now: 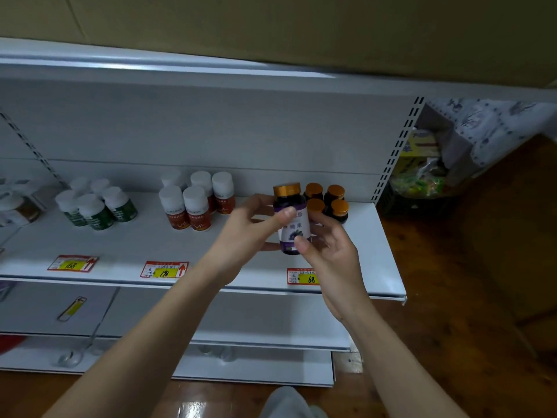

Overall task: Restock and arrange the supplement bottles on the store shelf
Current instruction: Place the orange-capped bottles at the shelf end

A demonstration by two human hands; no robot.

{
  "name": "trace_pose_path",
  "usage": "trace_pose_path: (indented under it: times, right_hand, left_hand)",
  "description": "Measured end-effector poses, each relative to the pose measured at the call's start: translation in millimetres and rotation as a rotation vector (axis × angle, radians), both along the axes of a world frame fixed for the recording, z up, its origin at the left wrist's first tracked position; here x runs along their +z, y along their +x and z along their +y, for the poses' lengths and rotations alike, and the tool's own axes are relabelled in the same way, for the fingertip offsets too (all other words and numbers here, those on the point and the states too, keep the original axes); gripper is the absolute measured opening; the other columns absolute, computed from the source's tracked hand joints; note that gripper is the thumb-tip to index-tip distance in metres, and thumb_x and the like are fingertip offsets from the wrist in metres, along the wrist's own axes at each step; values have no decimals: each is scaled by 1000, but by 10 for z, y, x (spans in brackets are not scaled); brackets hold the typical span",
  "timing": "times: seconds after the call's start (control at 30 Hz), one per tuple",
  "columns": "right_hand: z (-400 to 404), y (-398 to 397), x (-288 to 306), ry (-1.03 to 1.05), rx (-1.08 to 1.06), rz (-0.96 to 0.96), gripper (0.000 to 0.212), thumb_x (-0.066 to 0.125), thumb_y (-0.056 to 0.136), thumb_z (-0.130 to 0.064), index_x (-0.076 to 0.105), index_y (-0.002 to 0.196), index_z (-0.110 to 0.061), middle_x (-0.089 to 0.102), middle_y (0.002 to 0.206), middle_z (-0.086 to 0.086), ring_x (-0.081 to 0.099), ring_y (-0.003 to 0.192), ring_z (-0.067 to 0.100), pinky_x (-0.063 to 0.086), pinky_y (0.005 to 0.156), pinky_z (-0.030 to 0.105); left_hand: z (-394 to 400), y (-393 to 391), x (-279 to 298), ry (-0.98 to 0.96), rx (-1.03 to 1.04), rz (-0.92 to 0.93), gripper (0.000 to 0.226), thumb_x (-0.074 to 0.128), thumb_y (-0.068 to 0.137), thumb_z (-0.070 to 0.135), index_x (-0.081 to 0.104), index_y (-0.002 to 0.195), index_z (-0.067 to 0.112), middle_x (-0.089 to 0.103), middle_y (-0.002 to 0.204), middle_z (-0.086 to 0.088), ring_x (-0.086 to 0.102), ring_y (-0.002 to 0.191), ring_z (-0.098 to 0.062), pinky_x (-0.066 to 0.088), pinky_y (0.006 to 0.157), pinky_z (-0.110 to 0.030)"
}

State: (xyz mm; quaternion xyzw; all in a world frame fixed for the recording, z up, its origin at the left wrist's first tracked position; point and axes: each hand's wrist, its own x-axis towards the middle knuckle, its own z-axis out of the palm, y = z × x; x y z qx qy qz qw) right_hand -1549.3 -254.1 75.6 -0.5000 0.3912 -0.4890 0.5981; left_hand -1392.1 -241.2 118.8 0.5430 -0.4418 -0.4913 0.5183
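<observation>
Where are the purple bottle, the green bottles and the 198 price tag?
purple bottle (pixel 294 227), head view, on its label.
green bottles (pixel 98 208), head view, on the front bottle.
198 price tag (pixel 164 270), head view, on its yellow part.

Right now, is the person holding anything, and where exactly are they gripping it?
Yes: a dark purple-labelled bottle with a gold cap, upright. The left hand pinches its labelled side; the right hand grips the lower body.

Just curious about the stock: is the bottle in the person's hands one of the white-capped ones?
No, the held bottle has a gold cap and purple label, like the gold-capped bottles behind it.
</observation>
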Motion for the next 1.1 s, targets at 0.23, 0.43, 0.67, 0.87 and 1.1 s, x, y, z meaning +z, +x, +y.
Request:
trace_pose_path:
  times: [0.23,0.43,0.67,0.87,1.1]
  right_hand:
    - [-16,62,8,-79,-14,124,55,80,80,-8,56,125,-27,66,119,-7,64,110,5,56,91,26]
    - [-62,23,42,111,160,-81,32,51,101,-18,58,133,-17,69,125,2,65,117,19,50,104,41]
    - [-35,45,63,-18,39,5,32,65,94,-10,60,124,-21,71,119,-3,66,113,13,53,99,34]
    - [5,67,60,-114,-4,147,42,80,80,-10,61,113,-29,69,108,-10,65,103,3,55,87,24]
    - [-20,40,51,-15,104,76,30,61,97,-22,60,127,-28,71,118,-6,65,113,10,53,99,34]
  left_hand:
    - [-31,55,7,28,-15,-2,52,73,79,30,63,126,11,63,117,-17,70,100,-24,62,77,-40]
    - [-50,122,-5,55,20,110,33,68,90,17,56,120,10,69,113,-15,70,96,-24,60,73,-33]
    - [-18,85,31,30,-9,92,38,67,90,30,58,123,14,68,119,-9,69,106,-19,60,85,-44]
    - [20,73,44,43,-26,-10,59,77,77,34,58,130,17,62,122,-10,72,100,-24,62,79,-47]
    - [27,86,-21,73,11,85,45,70,89,19,54,131,12,63,124,-13,68,109,-24,60,84,-50]
